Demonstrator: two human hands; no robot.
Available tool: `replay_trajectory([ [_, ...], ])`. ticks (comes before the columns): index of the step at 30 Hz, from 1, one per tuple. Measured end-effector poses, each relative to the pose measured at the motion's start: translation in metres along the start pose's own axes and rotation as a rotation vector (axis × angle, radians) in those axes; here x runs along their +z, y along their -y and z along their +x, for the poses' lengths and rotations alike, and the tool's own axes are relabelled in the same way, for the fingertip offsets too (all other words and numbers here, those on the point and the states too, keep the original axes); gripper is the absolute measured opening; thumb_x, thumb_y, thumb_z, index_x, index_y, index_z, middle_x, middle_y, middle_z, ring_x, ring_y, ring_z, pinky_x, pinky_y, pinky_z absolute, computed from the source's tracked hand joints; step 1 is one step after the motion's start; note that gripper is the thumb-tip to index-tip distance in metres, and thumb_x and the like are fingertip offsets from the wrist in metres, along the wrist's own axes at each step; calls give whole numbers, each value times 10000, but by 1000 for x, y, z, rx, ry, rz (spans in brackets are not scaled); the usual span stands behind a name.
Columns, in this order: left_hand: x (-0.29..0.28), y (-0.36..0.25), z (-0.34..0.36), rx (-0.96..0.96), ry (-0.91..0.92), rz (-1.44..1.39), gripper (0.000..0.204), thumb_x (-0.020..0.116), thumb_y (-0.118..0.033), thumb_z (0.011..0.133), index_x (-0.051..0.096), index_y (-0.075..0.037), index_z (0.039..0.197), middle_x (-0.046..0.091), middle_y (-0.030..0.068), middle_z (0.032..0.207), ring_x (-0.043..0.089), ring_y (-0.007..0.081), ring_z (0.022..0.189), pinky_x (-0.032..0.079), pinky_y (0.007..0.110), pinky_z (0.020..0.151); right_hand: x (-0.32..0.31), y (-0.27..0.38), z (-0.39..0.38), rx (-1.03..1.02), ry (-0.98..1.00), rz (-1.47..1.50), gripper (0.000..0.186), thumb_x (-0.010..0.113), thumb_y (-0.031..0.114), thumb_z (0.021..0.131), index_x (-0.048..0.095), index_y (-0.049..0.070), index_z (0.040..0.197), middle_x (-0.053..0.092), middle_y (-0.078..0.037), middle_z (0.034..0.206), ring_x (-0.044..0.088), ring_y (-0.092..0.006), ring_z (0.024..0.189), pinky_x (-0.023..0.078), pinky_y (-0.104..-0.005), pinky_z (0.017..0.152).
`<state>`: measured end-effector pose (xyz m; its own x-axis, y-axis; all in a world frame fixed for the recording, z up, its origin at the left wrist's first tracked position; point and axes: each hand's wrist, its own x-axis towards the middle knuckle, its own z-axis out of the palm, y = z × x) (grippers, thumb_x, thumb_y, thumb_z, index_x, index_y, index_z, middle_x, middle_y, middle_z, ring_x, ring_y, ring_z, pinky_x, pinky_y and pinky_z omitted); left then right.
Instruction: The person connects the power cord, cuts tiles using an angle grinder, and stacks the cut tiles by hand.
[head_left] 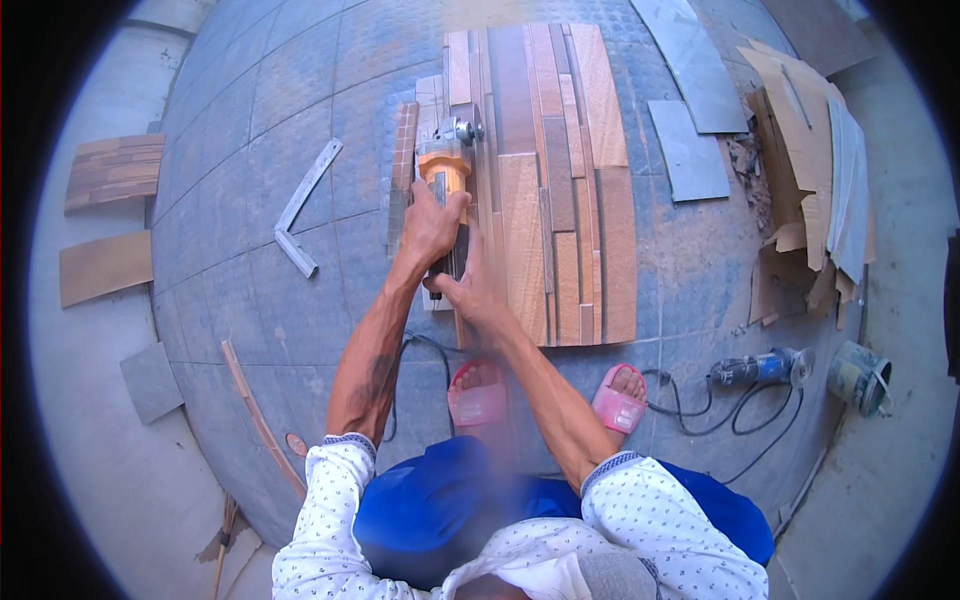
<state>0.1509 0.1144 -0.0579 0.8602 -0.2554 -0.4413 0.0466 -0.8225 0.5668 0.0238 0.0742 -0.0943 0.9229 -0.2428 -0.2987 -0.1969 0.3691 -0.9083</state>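
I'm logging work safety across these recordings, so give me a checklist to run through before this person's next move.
1. Both hands on the yellow-bodied angle grinder: ok; left hand nearer its head, right hand nearer its rear.
2. Gloves worn: not ok; both hands are bare.
3. Closed footwear: not ok; pink open-toed sandals.
4. Grinder switched off: cannot tell from one still picture.
5. Blue-bodied angle grinder apart from the hands: ok; on the floor at right.
6. Pale L-shaped square apart from the hands: ok; on the floor at left.
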Motion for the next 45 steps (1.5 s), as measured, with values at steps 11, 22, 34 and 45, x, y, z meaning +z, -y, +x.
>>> replay_trajectory([
  [11,5,13,-16,37,-24,-8,714,573,-480,858,364,112,1199,586,444,1019,591,563,1000,467,541,896,4,-21,-11,-107,-44,48,1135,738,110,655,21,32,1531,506,-256,1217,580,-318,1035,498,-381,869],
  [22,10,21,-29,30,-8,-26,724,576,-466,852,353,117,1219,583,446,1032,596,559,995,468,538,890,7,-32,-27,22,-16,33,1123,759,170,655,60,4,1518,393,-301,1379,453,-398,1265,396,-428,1039],
  [34,11,20,-37,-23,-8,18,741,583,-502,841,354,62,1263,601,420,1030,600,551,998,473,545,881,6,-24,-36,75,-10,-45,1132,762,181,661,41,25,1520,415,-291,1368,484,-407,1246,397,-431,1048],
  [45,14,25,-47,-75,4,17,727,587,-490,845,352,57,1262,598,425,1034,603,548,1001,470,541,892,9,-21,-49,57,-39,-49,1135,766,170,663,36,32,1521,437,-281,1351,484,-405,1245,388,-434,1058],
])
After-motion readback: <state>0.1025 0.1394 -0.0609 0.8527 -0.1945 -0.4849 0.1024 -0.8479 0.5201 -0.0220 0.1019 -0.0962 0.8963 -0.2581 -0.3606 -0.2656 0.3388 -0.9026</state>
